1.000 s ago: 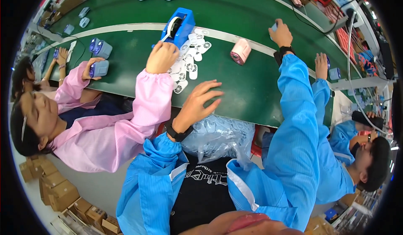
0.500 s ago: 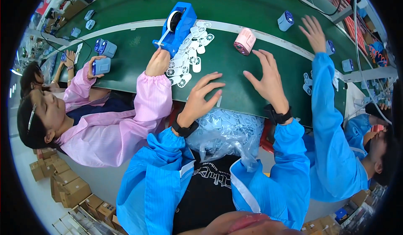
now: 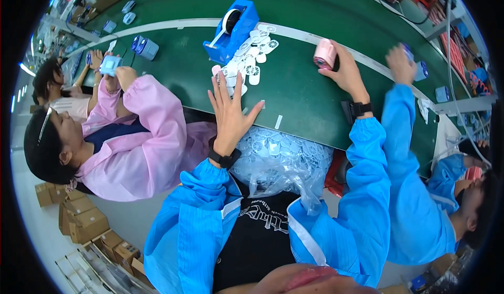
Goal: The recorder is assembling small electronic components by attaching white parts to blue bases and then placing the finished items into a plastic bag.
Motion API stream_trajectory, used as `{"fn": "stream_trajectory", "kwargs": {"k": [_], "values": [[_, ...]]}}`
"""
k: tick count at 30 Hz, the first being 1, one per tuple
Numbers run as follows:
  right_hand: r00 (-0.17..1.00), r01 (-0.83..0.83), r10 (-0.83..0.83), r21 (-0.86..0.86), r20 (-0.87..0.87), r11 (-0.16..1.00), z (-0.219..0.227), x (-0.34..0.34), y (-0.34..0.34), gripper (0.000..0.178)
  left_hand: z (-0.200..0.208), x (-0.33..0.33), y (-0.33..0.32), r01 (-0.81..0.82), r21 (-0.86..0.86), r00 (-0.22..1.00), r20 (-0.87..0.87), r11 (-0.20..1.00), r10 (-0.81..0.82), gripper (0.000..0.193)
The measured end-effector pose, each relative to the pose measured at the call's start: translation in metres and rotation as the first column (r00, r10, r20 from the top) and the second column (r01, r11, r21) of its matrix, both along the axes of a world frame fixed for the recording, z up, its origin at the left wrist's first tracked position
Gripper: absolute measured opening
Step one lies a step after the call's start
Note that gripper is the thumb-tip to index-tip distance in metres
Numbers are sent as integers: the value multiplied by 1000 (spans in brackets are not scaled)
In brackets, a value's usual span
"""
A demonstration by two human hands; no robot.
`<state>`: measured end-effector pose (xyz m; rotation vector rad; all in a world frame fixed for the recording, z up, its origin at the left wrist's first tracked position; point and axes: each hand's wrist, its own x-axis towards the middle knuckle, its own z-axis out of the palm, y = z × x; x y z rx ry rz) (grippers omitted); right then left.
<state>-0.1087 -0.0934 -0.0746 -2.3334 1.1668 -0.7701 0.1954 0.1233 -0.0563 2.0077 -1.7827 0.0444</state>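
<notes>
My left hand (image 3: 231,110) hovers open with fingers spread over the near edge of the green table (image 3: 299,97), just below a pile of white round plastic parts (image 3: 253,58). My right hand (image 3: 344,73) reaches forward and closes its fingers around a small pink device (image 3: 323,56) on the table. A blue tape dispenser (image 3: 233,29) stands behind the white parts. A clear plastic bag (image 3: 278,160) full of white parts lies in my lap between my blue sleeves.
A co-worker in pink sleeves on my left holds a small blue device (image 3: 110,65). On my right, a co-worker's blurred hand (image 3: 401,63) is near another blue device (image 3: 421,71). More devices (image 3: 144,47) sit on the table; cardboard boxes (image 3: 84,220) lie on the floor.
My right hand came back from a far reach, passed flat over the table and now grips the pink device. The pink-sleeved arm left the white parts. My left hand rose slightly.
</notes>
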Motion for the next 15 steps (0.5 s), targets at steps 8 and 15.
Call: {"fn": "stream_trajectory", "kwargs": {"k": [8, 15], "values": [[961, 263, -223, -301, 163, 917, 43, 63, 56, 89, -25, 17, -25, 1, -19, 1000, -30, 1000, -2, 95], [991, -97, 85, -115, -105, 989, -20, 165, 33, 78, -23, 3, -39, 112, 5, 993, -45, 994, -111, 89]]}}
